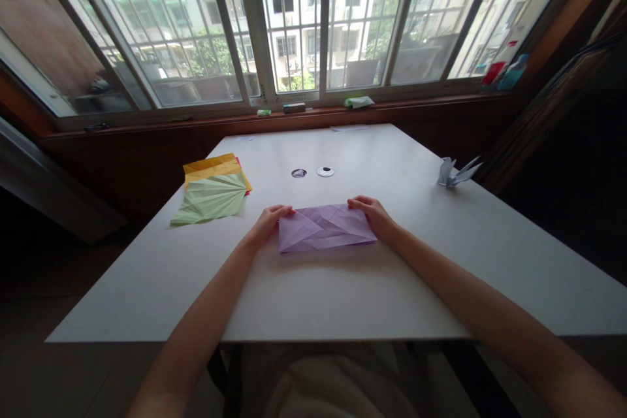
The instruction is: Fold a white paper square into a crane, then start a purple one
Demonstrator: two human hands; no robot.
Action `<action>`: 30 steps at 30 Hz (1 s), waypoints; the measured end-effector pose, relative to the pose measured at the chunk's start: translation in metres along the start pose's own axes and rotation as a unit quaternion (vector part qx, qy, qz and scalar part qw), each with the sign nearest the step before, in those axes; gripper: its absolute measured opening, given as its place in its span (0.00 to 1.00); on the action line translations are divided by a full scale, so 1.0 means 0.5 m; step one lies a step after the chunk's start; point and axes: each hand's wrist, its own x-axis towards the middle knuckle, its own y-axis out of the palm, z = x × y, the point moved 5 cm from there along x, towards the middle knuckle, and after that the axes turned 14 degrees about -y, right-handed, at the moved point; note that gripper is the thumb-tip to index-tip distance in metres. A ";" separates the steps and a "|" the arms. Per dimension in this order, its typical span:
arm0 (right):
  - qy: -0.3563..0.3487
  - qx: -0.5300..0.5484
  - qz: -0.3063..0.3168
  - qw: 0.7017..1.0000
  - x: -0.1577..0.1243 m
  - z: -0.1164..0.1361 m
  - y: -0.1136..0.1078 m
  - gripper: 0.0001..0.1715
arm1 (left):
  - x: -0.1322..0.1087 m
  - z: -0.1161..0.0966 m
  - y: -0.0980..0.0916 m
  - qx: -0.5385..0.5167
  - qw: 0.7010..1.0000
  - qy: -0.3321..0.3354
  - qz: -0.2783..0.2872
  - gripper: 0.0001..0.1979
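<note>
A purple sheet of paper (326, 228), folded into a wide rectangle and marked with diagonal creases, is held at its two ends above the white table. My left hand (269, 222) pinches its upper left corner, thumb along the top edge. At the opposite end, my right hand (375, 214) grips the upper right corner, its fingers partly hidden behind the sheet. Whether the lower edge touches the tabletop, I cannot tell.
Creased green paper (210, 199) overlaps orange sheets (210, 164) on the left of the white table (343, 300). A grey folded paper figure (455, 173) stands near the right edge. Beyond my hands are a round hole (299, 173) and a round cover (325, 172).
</note>
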 end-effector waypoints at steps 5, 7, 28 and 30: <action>-0.042 -0.084 0.038 0.995 0.001 -0.002 0.005 0.17 | 0.000 -0.011 -0.004 0.142 0.977 0.117 -0.111 0.11; -0.065 -0.142 0.045 0.987 0.002 -0.002 0.007 0.17 | 0.004 -0.011 -0.009 0.169 0.966 0.135 -0.141 0.09; -0.221 -0.393 0.088 0.888 -0.018 0.021 0.042 0.12 | -0.056 0.021 0.152 0.584 0.764 0.262 -0.087 0.22; -0.246 -0.406 0.085 0.876 -0.019 0.020 0.044 0.13 | -0.052 0.025 0.149 0.596 0.757 0.250 -0.093 0.23</action>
